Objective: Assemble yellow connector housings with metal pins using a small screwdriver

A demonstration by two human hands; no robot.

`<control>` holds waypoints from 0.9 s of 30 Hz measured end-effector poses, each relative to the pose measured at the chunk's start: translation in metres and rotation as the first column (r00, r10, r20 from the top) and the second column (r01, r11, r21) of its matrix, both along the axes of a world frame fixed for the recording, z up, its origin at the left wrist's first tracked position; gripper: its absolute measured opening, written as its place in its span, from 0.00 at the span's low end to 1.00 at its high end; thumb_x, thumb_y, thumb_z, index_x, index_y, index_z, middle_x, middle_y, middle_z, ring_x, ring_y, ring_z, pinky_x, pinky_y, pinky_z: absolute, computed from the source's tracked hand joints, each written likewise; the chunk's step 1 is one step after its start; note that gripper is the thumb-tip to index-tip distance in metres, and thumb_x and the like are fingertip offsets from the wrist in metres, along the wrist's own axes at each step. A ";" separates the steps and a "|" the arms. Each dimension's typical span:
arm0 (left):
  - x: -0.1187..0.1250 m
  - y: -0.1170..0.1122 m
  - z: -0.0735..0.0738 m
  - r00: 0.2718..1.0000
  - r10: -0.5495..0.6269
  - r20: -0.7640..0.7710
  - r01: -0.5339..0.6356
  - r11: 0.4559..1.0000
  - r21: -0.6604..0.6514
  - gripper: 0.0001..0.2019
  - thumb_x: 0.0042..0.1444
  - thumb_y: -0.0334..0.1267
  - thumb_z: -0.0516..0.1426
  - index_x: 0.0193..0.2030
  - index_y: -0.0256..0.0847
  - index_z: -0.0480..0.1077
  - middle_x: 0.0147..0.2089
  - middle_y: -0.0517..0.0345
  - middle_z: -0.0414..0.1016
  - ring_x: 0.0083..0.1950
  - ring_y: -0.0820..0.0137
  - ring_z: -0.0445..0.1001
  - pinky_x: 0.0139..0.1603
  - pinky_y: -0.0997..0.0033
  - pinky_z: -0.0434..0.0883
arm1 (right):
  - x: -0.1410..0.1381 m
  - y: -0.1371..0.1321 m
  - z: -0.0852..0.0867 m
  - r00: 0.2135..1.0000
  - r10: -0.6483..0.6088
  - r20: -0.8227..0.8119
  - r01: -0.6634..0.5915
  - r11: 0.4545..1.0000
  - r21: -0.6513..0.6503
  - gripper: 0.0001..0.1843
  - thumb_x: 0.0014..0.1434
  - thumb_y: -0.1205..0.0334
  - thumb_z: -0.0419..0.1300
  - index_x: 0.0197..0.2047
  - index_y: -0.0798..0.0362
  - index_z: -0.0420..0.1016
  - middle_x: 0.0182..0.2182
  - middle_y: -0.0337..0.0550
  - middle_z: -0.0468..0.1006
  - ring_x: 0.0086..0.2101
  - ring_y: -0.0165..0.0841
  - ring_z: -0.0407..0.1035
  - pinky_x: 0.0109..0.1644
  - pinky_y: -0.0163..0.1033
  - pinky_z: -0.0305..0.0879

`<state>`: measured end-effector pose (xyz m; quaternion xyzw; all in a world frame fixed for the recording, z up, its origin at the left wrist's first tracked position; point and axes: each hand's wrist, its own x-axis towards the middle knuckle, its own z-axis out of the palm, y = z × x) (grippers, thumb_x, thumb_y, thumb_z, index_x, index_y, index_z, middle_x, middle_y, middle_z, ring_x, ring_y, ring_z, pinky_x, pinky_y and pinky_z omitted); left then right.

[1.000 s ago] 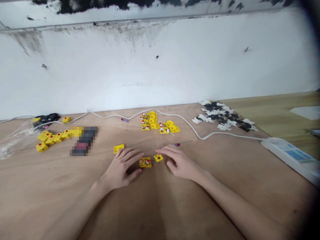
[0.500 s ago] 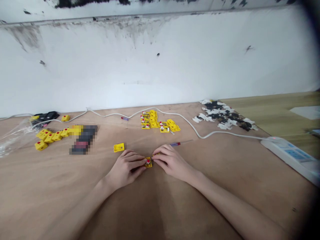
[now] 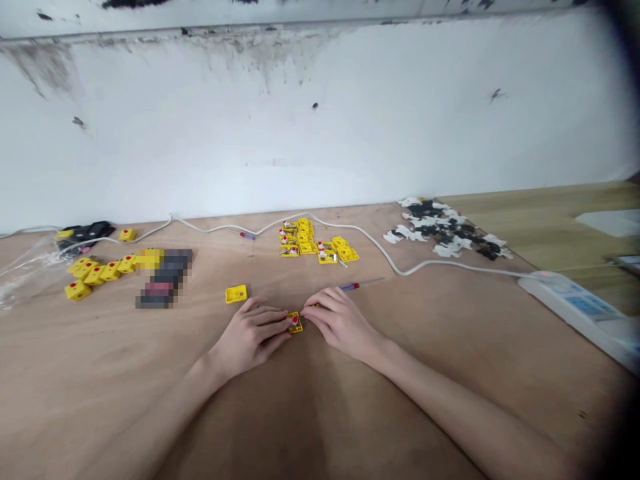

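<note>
A small open yellow plastic housing with a red button [image 3: 295,323] lies on the wooden table, its inner parts facing up. My left hand [image 3: 254,335] grips its left edge between fingers and thumb. At the housing's right side is my right hand [image 3: 343,325], fingers pinched together. What those fingers hold is too small and hidden to name; a bit of yellow shows behind them. A loose yellow shell half [image 3: 236,294] rests beyond my left hand. Just past my right hand lies a screwdriver [image 3: 350,287] with a purple and red handle.
Several open yellow housings [image 3: 306,237] sit farther back beside a white cable [image 3: 370,239]. Closed yellow boxes with red buttons [image 3: 111,271] line the left. White and black pieces [image 3: 445,227] are heaped at back right, near a power strip [image 3: 575,307]. A second screwdriver [image 3: 247,235] lies behind.
The view has shifted very slightly. Both hands stay at the housing; my right fingertips have moved only a little against its right side.
</note>
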<state>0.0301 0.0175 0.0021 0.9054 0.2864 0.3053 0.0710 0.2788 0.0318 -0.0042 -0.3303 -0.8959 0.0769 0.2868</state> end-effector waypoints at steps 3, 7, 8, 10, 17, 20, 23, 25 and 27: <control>0.000 0.000 -0.001 1.000 0.007 0.027 -0.007 1.000 -0.007 0.11 0.64 0.38 0.59 0.53 0.46 0.75 0.49 0.56 0.82 0.49 0.67 0.80 0.57 0.61 0.69 | 0.001 0.000 -0.001 1.000 0.018 -0.008 -0.018 1.000 0.004 0.09 0.66 0.71 0.57 0.44 0.52 0.78 0.39 0.45 0.76 0.42 0.38 0.66 0.48 0.45 0.63; -0.001 0.000 -0.001 0.999 0.036 0.027 -0.035 0.997 -0.065 0.14 0.63 0.40 0.60 0.56 0.45 0.72 0.48 0.54 0.82 0.48 0.66 0.81 0.57 0.60 0.70 | 0.001 0.000 -0.001 1.000 0.027 -0.007 -0.027 1.000 -0.002 0.08 0.67 0.69 0.57 0.44 0.52 0.78 0.39 0.46 0.76 0.42 0.38 0.67 0.48 0.46 0.64; -0.001 0.000 -0.001 0.999 0.038 0.024 -0.036 0.996 -0.076 0.15 0.63 0.40 0.60 0.56 0.44 0.72 0.48 0.54 0.82 0.48 0.66 0.81 0.57 0.59 0.70 | 0.001 0.000 -0.001 1.000 0.028 -0.006 -0.028 1.000 -0.007 0.08 0.67 0.68 0.57 0.44 0.52 0.78 0.39 0.46 0.76 0.42 0.38 0.67 0.48 0.46 0.64; 0.000 -0.001 -0.001 0.999 0.026 0.023 -0.024 0.997 -0.075 0.15 0.63 0.38 0.60 0.56 0.44 0.72 0.48 0.54 0.82 0.49 0.66 0.80 0.56 0.60 0.70 | 0.001 0.000 -0.001 0.999 0.032 -0.010 -0.032 0.999 -0.011 0.08 0.68 0.68 0.56 0.44 0.52 0.78 0.39 0.46 0.76 0.42 0.38 0.67 0.47 0.47 0.64; 0.000 0.000 -0.001 1.000 0.011 0.020 -0.010 0.999 -0.040 0.15 0.62 0.35 0.59 0.56 0.43 0.72 0.48 0.53 0.82 0.48 0.66 0.80 0.54 0.60 0.71 | 0.000 0.000 0.000 0.997 0.045 -0.057 -0.045 0.999 -0.008 0.07 0.68 0.69 0.56 0.44 0.54 0.75 0.39 0.46 0.77 0.41 0.38 0.68 0.47 0.47 0.65; 0.000 0.000 -0.002 1.000 0.003 0.020 -0.002 0.999 -0.044 0.15 0.62 0.36 0.60 0.56 0.43 0.72 0.49 0.53 0.82 0.49 0.66 0.80 0.55 0.60 0.71 | 0.000 -0.001 -0.001 0.996 0.055 -0.072 -0.056 0.998 -0.011 0.07 0.68 0.69 0.56 0.44 0.54 0.75 0.39 0.46 0.78 0.41 0.37 0.68 0.47 0.47 0.66; -0.001 0.001 -0.003 1.000 -0.005 0.018 0.006 0.998 -0.070 0.16 0.62 0.36 0.60 0.57 0.43 0.71 0.49 0.53 0.82 0.50 0.66 0.79 0.55 0.60 0.71 | 0.001 0.000 -0.001 0.994 0.076 -0.082 -0.077 0.997 -0.017 0.08 0.68 0.69 0.56 0.46 0.54 0.76 0.38 0.46 0.78 0.40 0.37 0.68 0.47 0.46 0.68; -0.001 0.001 -0.003 1.000 0.002 0.017 0.000 0.997 -0.083 0.17 0.62 0.36 0.60 0.58 0.43 0.70 0.49 0.52 0.81 0.49 0.65 0.79 0.55 0.60 0.71 | 0.002 0.000 -0.001 0.992 0.089 -0.084 -0.092 0.995 -0.030 0.09 0.68 0.69 0.56 0.47 0.53 0.76 0.38 0.46 0.78 0.41 0.38 0.68 0.47 0.46 0.69; -0.002 0.001 -0.003 0.999 0.030 0.016 -0.028 0.995 -0.094 0.20 0.62 0.38 0.60 0.61 0.42 0.68 0.50 0.51 0.81 0.49 0.65 0.79 0.55 0.59 0.71 | 0.002 0.000 -0.002 0.991 0.102 -0.090 -0.106 0.993 -0.048 0.10 0.68 0.69 0.55 0.48 0.51 0.77 0.38 0.46 0.78 0.41 0.38 0.69 0.46 0.46 0.70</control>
